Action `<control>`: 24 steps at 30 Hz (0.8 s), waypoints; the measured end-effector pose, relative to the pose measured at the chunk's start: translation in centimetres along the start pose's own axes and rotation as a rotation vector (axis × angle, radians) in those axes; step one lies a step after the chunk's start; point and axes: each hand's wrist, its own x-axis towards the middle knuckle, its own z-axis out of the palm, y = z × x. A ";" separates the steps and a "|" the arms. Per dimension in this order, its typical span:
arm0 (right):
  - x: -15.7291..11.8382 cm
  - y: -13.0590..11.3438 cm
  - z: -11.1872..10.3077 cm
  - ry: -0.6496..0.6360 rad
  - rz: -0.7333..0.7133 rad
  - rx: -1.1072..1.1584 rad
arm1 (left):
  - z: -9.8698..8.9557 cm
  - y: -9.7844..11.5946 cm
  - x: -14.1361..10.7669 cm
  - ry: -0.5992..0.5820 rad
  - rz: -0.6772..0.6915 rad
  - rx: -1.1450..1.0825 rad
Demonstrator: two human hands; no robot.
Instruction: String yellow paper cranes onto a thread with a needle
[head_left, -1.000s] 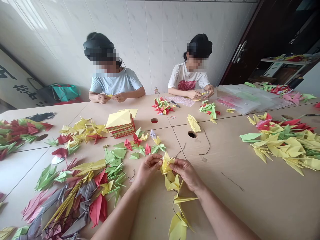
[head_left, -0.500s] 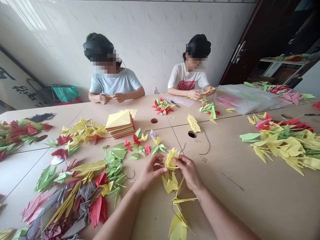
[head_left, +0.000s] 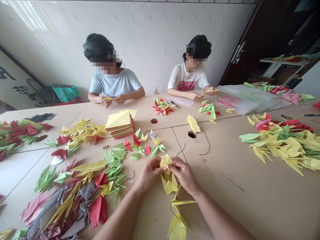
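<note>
Between my two hands is a yellow folded paper crane (head_left: 165,161), pinched from both sides. My left hand (head_left: 151,171) grips its left edge with thumb and fingers. On the other side, my right hand (head_left: 182,171) has its thumb and fingertips closed on the right edge. Below it, more yellow paper cranes (head_left: 178,228) hang together on a dark cord (head_left: 172,210), trailing toward me over the table. A loose end of cord sticks out just beyond my right fingers.
A stack of square coloured paper (head_left: 120,123) stands ahead to the left. Heaps of folded cranes lie at left (head_left: 100,186) and right (head_left: 287,143). Two people (head_left: 115,85) (head_left: 190,78) sit across, handling yellow paper. A table hole (head_left: 192,134) is beside a yellow crane bundle (head_left: 193,123).
My hands have drawn closer together around the yellow crane, which has shifted slightly left and down. My left fingers, spread before, now close on it. Across the table, both people's hands have moved.
</note>
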 end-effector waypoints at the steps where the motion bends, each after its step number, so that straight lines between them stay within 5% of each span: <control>1: 0.0 0.1 0.0 -0.004 -0.002 -0.006 | 0.0 0.1 0.0 0.010 0.007 -0.003; 11: -0.4 0.6 -0.2 -0.035 0.129 0.077 | 0.3 0.6 -0.3 0.044 0.088 0.076; 15: 0.2 0.7 -0.8 0.072 0.168 0.149 | 0.1 0.9 -0.5 0.053 0.110 0.168; 24: 0.9 0.9 -1.3 0.180 0.159 0.263 | 0.6 1.4 -1.0 -0.135 0.049 0.390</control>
